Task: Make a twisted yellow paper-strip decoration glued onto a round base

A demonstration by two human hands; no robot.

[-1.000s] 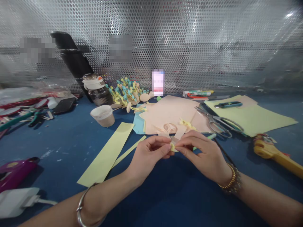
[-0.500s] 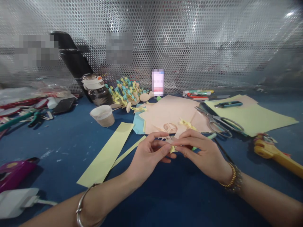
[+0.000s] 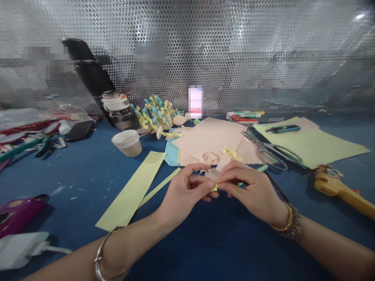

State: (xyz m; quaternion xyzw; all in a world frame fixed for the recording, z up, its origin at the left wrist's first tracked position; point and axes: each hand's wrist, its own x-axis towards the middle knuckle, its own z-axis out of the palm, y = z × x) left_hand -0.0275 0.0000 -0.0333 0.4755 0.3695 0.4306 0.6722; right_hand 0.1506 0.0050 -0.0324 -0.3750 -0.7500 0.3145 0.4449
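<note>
My left hand (image 3: 190, 187) and my right hand (image 3: 244, 183) meet at the centre, fingertips pinched together on a small piece of yellow paper (image 3: 215, 187). Most of that piece is hidden by my fingers, so its folded shape cannot be made out. Just beyond my fingers lie pink paper sheets (image 3: 205, 136), with a curled pink paper strip (image 3: 211, 158) and a twisted yellow paper strip (image 3: 231, 152) on top. To the left of my left hand are a wide yellow paper strip (image 3: 131, 191) and a narrow yellow strip (image 3: 161, 187).
Scissors (image 3: 269, 150) and a utility knife (image 3: 283, 129) rest on paper at right, near a yellow-handled tool (image 3: 340, 189). A white cup (image 3: 127, 143), a dark jar (image 3: 121, 113) and folded paper sprigs (image 3: 159, 111) stand at left-centre. A lit phone (image 3: 195, 102) leans against the perforated wall.
My fingertips have shifted slightly and drawn closer together around the yellow paper, and less of it shows between them. The things on the table have stayed in place.
</note>
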